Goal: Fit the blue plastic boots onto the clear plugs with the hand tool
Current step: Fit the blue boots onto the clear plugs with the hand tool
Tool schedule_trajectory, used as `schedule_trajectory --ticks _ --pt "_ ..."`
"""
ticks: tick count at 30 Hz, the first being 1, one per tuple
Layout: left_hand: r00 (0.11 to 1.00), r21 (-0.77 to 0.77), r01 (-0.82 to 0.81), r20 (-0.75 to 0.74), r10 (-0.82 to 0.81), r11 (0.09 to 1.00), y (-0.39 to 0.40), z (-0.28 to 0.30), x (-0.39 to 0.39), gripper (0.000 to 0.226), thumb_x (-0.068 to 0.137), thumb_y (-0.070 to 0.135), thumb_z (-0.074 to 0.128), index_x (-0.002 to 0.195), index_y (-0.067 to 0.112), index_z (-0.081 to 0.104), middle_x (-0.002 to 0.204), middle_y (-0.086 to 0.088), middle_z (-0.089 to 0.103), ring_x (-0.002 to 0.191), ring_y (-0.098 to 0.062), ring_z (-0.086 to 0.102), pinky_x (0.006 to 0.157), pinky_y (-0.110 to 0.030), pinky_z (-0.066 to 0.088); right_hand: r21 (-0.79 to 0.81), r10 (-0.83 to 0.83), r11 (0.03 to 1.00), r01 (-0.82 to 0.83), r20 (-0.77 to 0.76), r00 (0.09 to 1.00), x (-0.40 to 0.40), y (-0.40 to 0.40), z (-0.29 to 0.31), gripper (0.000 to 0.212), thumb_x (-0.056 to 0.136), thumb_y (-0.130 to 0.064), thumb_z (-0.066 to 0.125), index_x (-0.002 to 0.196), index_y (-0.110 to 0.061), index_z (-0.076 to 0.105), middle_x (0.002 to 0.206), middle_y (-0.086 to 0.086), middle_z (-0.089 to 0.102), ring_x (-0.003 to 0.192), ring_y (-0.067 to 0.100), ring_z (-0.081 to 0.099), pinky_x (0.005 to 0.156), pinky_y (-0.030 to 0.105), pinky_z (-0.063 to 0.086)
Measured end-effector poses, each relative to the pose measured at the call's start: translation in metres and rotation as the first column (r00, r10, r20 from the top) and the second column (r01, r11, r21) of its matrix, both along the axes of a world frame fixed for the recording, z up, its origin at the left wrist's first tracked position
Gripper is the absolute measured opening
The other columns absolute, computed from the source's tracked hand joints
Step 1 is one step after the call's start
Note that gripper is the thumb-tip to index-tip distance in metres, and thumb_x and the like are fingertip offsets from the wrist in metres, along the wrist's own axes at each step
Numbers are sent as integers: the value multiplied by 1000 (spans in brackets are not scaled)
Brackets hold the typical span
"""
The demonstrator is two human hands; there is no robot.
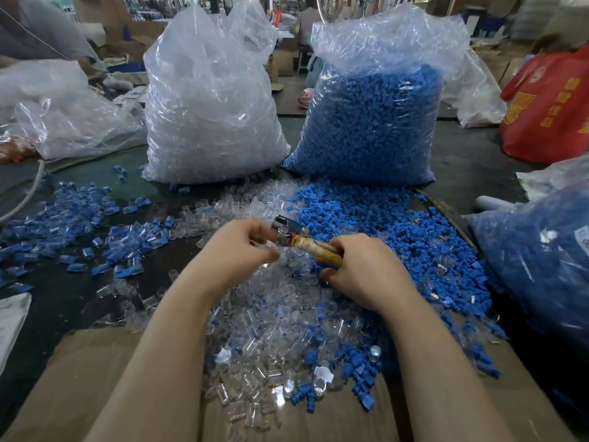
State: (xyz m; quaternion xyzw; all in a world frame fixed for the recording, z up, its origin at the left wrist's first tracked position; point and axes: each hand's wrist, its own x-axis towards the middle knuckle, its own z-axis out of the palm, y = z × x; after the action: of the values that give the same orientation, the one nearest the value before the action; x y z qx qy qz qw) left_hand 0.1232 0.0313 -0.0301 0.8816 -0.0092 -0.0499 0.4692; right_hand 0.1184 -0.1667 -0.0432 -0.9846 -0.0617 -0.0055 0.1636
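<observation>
I see R hand [366,269] gripping hand tool [314,248] handle; L hand [242,247] fingers pinch clear plug [282,234] at tool's head.

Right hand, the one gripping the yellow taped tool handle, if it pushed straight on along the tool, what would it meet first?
Probably the left hand. The right hand points the yellow-handled metal hand tool up-left, its metal head right beside the left fingertips, which seem to pinch a small clear piece. Depth is unclear.
</observation>
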Motion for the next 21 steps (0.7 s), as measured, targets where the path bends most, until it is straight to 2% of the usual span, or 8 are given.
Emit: schedule_trajectory --ticks 2,4,6,8,11,13,15,21 --pt "998 128 64 9 -66 990 -4 0 -2 16 82 17 76 94 19 65 70 8 49 50 -2 43 40 -7 31 2 -22 1000 22 21 1000 0 1 -1 30 85 -40 68 66 -33 45 69 -11 55 60 9 51 47 24 29" --pt "993 207 106 24 -114 972 -6 1 -3 15 81 20 76 93 28 69 74 10 52 55 -3 44 42 -9 31 20 -36 999 35 36 999 0 2 -2 28 87 -40 64 66 -32 48 67 -10 57 59 11 53 46 24 30" --pt "991 250 114 34 -127 961 -7 2 -3 15 81 24 75 88 37 71 79 17 58 63 2 49 50 -12 34 57 -46 997 45 27 999 -1 2 -1 25 87 -39 64 67 -32 50 66 -9 58 59 12 54 46 24 31" --pt "991 286 101 54 -121 953 -10 2 -2 14 81 26 76 81 40 70 81 24 55 72 8 49 58 -9 34 99 -53 994 51 8 999 -1 1 -1 24 86 -38 65 68 -32 51 67 -9 59 60 12 55 47 25 33" --pt "992 327 65 78 -96 943 -13 -1 -1 15 81 27 75 75 39 70 77 24 59 70 9 51 54 -7 32 180 -65 982 65 -5 998 0 -2 -2 24 87 -39 67 69 -32 51 69 -9 59 63 12 55 48 26 34" --pt "993 324 35 98 -70 946 -12 -2 0 10 81 30 76 72 35 73 67 21 65 62 9 56 48 -6 32 235 -72 970 68 9 997 0 -5 -2 24 87 -39 67 71 -30 51 68 -9 58 63 11 54 49 27 33" --pt "994 280 0 106 -31 960 -10 -3 -1 11 78 33 80 70 32 74 62 21 67 62 12 59 50 -6 36 295 -80 953 68 29 996 1 -7 -3 24 87 -36 68 71 -29 51 67 -9 56 62 10 53 50 27 34" --pt "991 134 -98 106 84 986 -8 -1 -2 11 77 23 83 72 30 75 68 14 71 65 2 65 58 -16 46 545 -154 833 97 60 986 0 -6 -3 22 79 -24 70 69 -22 51 57 -7 53 52 14 49 50 31 44"
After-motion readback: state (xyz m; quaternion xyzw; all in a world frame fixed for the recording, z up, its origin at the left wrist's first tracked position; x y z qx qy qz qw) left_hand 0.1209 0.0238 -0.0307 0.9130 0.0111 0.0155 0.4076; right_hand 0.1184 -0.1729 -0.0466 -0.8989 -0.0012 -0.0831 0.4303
